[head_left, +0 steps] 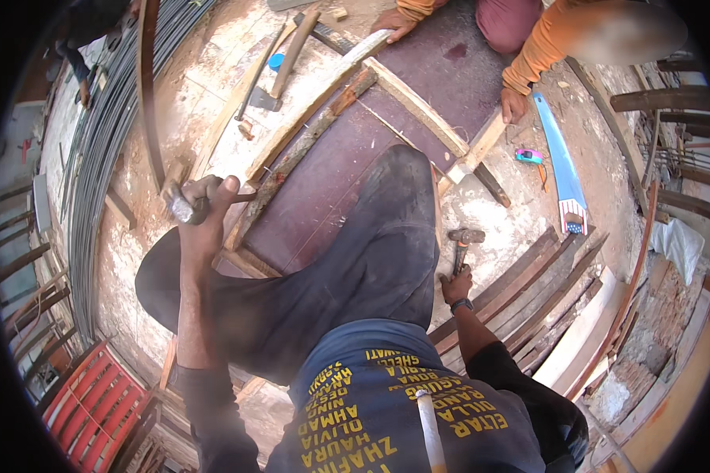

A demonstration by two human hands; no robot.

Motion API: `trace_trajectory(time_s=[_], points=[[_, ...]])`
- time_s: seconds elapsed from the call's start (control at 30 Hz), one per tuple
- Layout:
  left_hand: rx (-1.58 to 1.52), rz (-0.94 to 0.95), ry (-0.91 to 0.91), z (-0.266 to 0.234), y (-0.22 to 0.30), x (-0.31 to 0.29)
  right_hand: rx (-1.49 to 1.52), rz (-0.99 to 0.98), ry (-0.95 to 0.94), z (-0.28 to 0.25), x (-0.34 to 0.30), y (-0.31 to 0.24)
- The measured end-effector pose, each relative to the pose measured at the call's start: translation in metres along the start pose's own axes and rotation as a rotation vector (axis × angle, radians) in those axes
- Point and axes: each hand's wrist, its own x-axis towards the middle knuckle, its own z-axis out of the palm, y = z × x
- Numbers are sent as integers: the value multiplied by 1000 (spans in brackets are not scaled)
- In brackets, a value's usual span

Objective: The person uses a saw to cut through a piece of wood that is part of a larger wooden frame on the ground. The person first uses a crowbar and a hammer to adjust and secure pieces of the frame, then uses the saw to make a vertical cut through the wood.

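My left hand (201, 200) is raised beside the left side of a wooden frame, its fingers wrapped round a tool with a blunt metal end (183, 210) and a dark shaft; its exact kind is unclear. Low on the right, my right hand (456, 285) grips a hammer (465, 238) with its head pointing away from me. The frame's rough timbers (308, 135) lie over a dark red panel (315, 213), partly hidden by my bent leg. Across from me, a co-worker's hands rest on it: one hand (396, 24) at the far end, the other hand (514, 106) on a right-hand piece (485, 142).
A blue-bladed handsaw (558, 158) and a tape measure (528, 155) lie at the right. Dark planks (521, 276) are stacked nearer me. A wooden-handled tool (293, 55) and blue cap (276, 61) lie far left, beside long metal rods (122, 118). A red slatted rack (95, 402) stands lower left.
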Motion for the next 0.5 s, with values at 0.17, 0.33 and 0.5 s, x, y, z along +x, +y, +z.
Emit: trace_trajectory(time_s=[0.17,0.33,0.5], points=[[119,-43,-189,-22,16,19,318,-3,-44,1,4,3],[51,27,-94,-37,0,19,857,102,-416,-117,-3,-71],[82,128,-81,-14,21,15,960,-543,-374,-250,-5,-205]])
